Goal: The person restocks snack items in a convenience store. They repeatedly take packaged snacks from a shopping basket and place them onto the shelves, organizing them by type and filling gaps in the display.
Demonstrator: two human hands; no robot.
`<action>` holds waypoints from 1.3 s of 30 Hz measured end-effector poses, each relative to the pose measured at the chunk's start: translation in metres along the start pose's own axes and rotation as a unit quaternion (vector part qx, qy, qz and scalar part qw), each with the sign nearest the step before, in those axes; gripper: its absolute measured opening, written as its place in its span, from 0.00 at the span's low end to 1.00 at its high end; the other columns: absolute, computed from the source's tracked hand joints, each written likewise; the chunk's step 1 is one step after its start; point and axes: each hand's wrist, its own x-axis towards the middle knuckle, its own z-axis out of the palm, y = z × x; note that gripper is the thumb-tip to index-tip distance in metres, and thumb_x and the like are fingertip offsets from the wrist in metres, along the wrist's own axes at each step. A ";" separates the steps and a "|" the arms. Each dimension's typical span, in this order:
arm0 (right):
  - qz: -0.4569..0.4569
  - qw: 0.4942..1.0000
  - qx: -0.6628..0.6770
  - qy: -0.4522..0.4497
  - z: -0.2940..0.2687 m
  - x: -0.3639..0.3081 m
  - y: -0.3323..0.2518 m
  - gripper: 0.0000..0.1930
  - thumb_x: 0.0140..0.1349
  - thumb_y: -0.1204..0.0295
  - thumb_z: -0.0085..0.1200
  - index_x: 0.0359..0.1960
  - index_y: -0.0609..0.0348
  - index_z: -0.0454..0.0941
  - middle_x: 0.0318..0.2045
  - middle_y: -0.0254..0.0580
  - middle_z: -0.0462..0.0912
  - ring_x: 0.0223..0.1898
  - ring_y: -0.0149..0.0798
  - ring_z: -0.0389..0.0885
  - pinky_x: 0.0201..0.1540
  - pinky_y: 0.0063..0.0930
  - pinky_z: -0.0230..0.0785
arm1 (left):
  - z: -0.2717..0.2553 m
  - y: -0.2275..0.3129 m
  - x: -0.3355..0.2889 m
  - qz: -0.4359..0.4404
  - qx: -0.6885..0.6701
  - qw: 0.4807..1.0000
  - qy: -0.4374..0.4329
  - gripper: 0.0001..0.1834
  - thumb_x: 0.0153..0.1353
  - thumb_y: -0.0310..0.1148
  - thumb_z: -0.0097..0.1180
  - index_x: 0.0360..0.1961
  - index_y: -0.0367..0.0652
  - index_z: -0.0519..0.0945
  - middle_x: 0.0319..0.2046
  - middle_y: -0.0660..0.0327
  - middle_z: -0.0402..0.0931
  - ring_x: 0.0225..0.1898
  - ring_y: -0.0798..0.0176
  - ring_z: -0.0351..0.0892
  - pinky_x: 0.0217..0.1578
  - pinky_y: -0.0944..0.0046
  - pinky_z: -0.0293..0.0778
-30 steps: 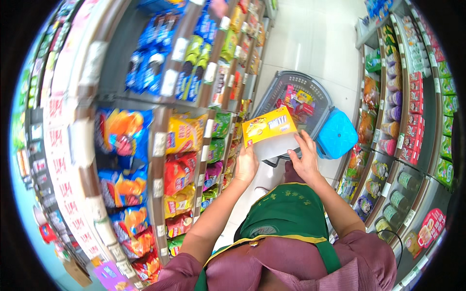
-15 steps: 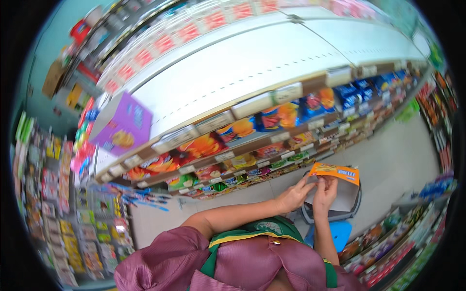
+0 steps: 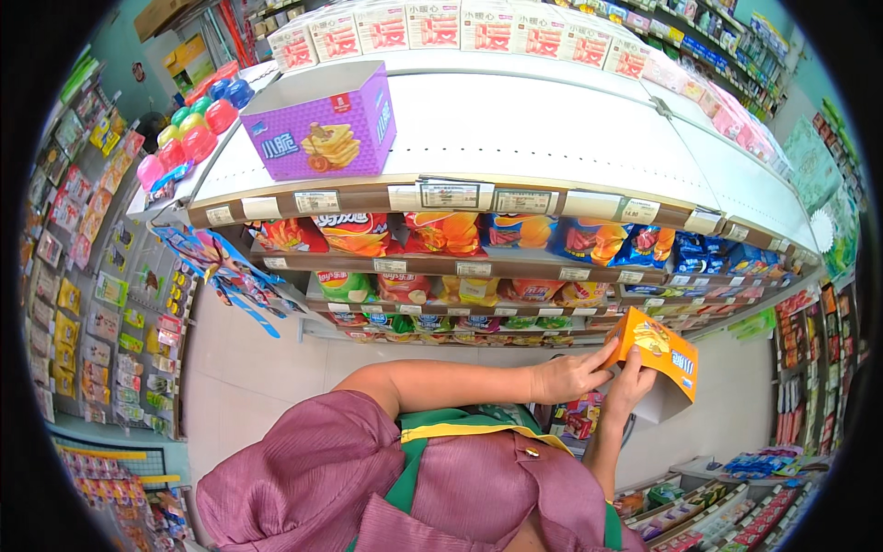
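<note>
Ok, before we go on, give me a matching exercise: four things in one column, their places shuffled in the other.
1. orange box
2. purple box
3. white cartons
4. blue-and-orange snack bags

A. lined up along the far side of the white shelf top
B. held in the right hand, left hand at its edge
C. below the shelf top's front edge
D. standing on the shelf top

Pairs: 1-B, 2-D, 3-A, 4-C

Head-mounted view, looking down close over the maroon ribbed-fabric blouse (image 3: 452,486), facing the long white perforated shelf top (image 3: 533,133); rim perhaps distorted.
</note>
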 end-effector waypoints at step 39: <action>-0.454 0.749 -0.178 -0.449 0.197 0.117 -0.238 0.11 0.57 0.76 0.52 0.41 0.65 0.76 0.35 0.45 0.78 0.36 0.40 0.74 0.39 0.31 0.68 | -0.363 0.005 0.018 -0.102 0.590 0.770 0.220 0.21 0.57 0.31 0.56 0.54 0.46 0.73 0.45 0.54 0.75 0.54 0.48 0.68 0.58 0.49 0.57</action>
